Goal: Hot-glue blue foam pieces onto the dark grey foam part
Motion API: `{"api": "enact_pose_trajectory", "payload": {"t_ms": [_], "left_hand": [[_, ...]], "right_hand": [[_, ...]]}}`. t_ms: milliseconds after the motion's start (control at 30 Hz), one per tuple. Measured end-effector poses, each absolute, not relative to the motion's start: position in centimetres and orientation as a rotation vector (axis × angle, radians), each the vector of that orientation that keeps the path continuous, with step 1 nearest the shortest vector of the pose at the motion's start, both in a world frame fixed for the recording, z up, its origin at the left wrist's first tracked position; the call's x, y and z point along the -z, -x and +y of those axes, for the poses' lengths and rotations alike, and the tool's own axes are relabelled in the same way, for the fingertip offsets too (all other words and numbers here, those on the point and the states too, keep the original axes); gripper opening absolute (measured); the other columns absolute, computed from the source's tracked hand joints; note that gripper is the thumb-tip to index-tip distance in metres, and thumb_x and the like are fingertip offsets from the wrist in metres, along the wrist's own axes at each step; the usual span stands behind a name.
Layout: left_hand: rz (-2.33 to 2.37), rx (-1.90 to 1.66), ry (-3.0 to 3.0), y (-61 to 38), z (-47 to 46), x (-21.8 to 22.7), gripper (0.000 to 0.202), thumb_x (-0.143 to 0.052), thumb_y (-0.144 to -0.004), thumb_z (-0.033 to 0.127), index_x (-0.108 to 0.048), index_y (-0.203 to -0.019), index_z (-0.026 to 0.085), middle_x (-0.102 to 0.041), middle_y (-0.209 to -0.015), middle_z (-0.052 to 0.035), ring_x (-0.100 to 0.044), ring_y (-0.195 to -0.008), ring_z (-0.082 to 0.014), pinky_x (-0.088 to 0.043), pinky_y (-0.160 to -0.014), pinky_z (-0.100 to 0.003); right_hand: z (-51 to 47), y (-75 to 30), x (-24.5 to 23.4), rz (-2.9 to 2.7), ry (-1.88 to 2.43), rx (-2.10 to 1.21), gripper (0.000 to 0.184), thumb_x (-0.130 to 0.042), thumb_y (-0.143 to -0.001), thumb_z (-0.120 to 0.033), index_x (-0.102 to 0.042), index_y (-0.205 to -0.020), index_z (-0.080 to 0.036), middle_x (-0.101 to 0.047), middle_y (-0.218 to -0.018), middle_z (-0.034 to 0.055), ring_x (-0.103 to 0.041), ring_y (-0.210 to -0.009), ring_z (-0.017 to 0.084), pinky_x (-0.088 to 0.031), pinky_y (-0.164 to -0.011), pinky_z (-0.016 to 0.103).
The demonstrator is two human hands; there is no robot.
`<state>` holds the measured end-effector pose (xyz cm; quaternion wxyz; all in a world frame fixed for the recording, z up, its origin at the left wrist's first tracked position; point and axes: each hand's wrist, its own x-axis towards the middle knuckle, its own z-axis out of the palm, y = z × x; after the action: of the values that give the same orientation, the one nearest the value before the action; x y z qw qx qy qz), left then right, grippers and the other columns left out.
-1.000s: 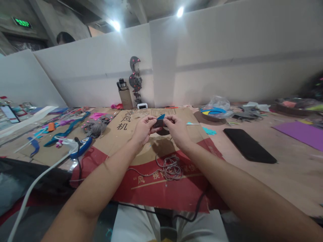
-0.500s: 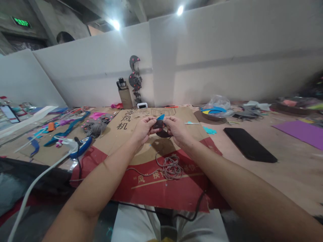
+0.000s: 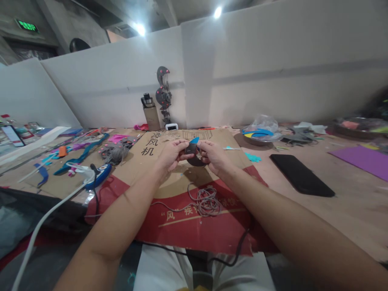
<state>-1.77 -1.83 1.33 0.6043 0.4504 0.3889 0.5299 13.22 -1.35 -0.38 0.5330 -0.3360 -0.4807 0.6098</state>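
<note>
My left hand (image 3: 173, 155) pinches a small dark grey piece (image 3: 190, 149) that looks like felt or foam. From the other side, my right hand (image 3: 213, 157) has its fingers closed at the edge of a pointed blue piece (image 3: 194, 140), which sticks up against the grey one. A dark curved part (image 3: 196, 162) hangs below my fingers; whether it joins the grey piece, I cannot tell. Both hands are held over a cardboard sheet (image 3: 169, 182). Nearer to me, a loose tangle of thin grey cord (image 3: 208, 202) lies on the sheet's red part.
On the right lie a black phone-like slab (image 3: 300, 174), turquoise scraps (image 3: 253, 157) and a purple sheet (image 3: 360, 159). A bowl (image 3: 257, 139) with blue and yellow pieces stands behind. To the left are grey yarn (image 3: 117, 153), a blue hot-glue gun-like tool (image 3: 101, 176) and a bottle (image 3: 150, 113).
The view has shifted very slightly. Both hands keep their pinch on the pieces, with hardly any movement.
</note>
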Motion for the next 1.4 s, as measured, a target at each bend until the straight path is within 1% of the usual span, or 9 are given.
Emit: {"api": "enact_pose_trajectory", "payload": {"t_ms": [100,233,533,833,967,1067,1167,1267,1400], "left_hand": [[0.880,-1.208,-1.050,1.9,-1.9,-1.5,0.002,-0.062,-0.079,0.013,-0.063,-0.081,0.013,-0.068,-0.078,-0.0061,-0.068,-0.067,-0.0151,-0.060,-0.061,-0.027],[0.951,-1.243,-1.053,1.7,-1.9,-1.4,0.008,-0.067,-0.076,0.011,-0.059,-0.076,0.014,-0.065,-0.073,-0.0030,-0.065,-0.061,-0.0116,-0.058,-0.056,-0.023],[0.980,-1.243,-1.083,1.8,-1.8,-1.3,0.008,-0.067,-0.078,0.015,-0.059,-0.076,0.013,-0.066,-0.072,-0.0040,-0.066,-0.060,-0.0117,-0.056,-0.055,-0.021],[0.954,-1.149,-1.188,3.2,-1.4,-1.5,0.011,-0.067,-0.078,0.020,-0.058,-0.080,0.014,-0.068,-0.071,-0.0040,-0.069,-0.062,-0.0137,-0.055,-0.053,-0.020],[0.984,-1.229,-1.284,3.0,-0.9,-0.8,0.021,-0.071,-0.077,0.025,-0.055,-0.088,0.016,-0.069,-0.071,-0.0038,-0.069,-0.062,-0.0157,-0.046,-0.042,-0.017],[1.061,-1.312,-1.379,2.5,-0.7,-0.3,0.022,-0.071,-0.078,0.028,-0.054,-0.082,0.016,-0.068,-0.069,-0.0043,-0.062,-0.054,-0.0119,-0.039,-0.037,-0.015],[1.056,-1.308,-1.397,1.9,-1.0,-0.2,0.017,-0.067,-0.080,0.026,-0.056,-0.078,0.013,-0.067,-0.072,-0.0049,-0.061,-0.057,-0.0104,-0.050,-0.046,-0.020],[0.963,-1.291,-1.422,1.6,-1.4,-0.4,0.015,-0.069,-0.075,0.019,-0.057,-0.080,0.013,-0.065,-0.077,-0.0032,-0.062,-0.065,-0.0110,-0.057,-0.057,-0.025],[0.985,-1.314,-1.547,1.4,-1.8,-0.4,0.028,-0.076,-0.067,0.017,-0.054,-0.084,0.015,-0.060,-0.075,0.0010,-0.060,-0.065,-0.0097,-0.053,-0.053,-0.021]], "right_hand": [[-1.5,-13.2,0.3,-1.145,0.830,-1.444,0.024,-0.066,-0.063,-0.037,-0.048,-0.066,-0.020,-0.032,-0.053,-0.0093,-0.017,-0.045,0.005,-0.008,-0.043,0.023],[-1.7,-13.0,0.3,-1.139,0.852,-1.438,0.026,-0.066,-0.063,-0.038,-0.048,-0.066,-0.020,-0.031,-0.051,-0.0096,-0.018,-0.044,0.005,-0.009,-0.043,0.023],[-2.1,-13.1,0.1,-1.201,0.775,-1.442,0.032,-0.073,-0.062,-0.043,-0.053,-0.069,-0.018,-0.037,-0.053,-0.0091,-0.022,-0.044,0.003,-0.011,-0.043,0.022],[-2.0,-13.0,0.3,-1.249,0.760,-1.474,0.028,-0.073,-0.063,-0.038,-0.057,-0.074,-0.018,-0.046,-0.056,-0.0063,-0.024,-0.045,0.004,-0.011,-0.042,0.022],[-2.0,-13.0,0.4,-1.188,0.777,-1.438,0.026,-0.073,-0.062,-0.034,-0.059,-0.077,-0.018,-0.047,-0.057,-0.0062,-0.025,-0.046,0.004,-0.014,-0.042,0.021],[-1.9,-12.8,0.5,-1.172,0.787,-1.422,0.025,-0.072,-0.064,-0.033,-0.062,-0.079,-0.016,-0.053,-0.060,-0.0036,-0.026,-0.046,0.004,-0.014,-0.042,0.021],[-1.7,-12.7,0.6,-1.145,0.832,-1.379,0.022,-0.070,-0.065,-0.031,-0.065,-0.080,-0.016,-0.055,-0.061,-0.0030,-0.025,-0.044,0.004,-0.013,-0.041,0.022],[-1.6,-12.6,0.7,-1.111,0.875,-1.323,0.021,-0.068,-0.066,-0.031,-0.065,-0.081,-0.016,-0.048,-0.054,-0.0059,-0.024,-0.041,0.004,-0.013,-0.040,0.022],[-1.3,-12.5,1.1,-1.163,0.898,-1.240,0.022,-0.066,-0.067,-0.033,-0.068,-0.083,-0.017,-0.044,-0.052,-0.0069,-0.026,-0.042,0.005,-0.016,-0.040,0.023]]}}
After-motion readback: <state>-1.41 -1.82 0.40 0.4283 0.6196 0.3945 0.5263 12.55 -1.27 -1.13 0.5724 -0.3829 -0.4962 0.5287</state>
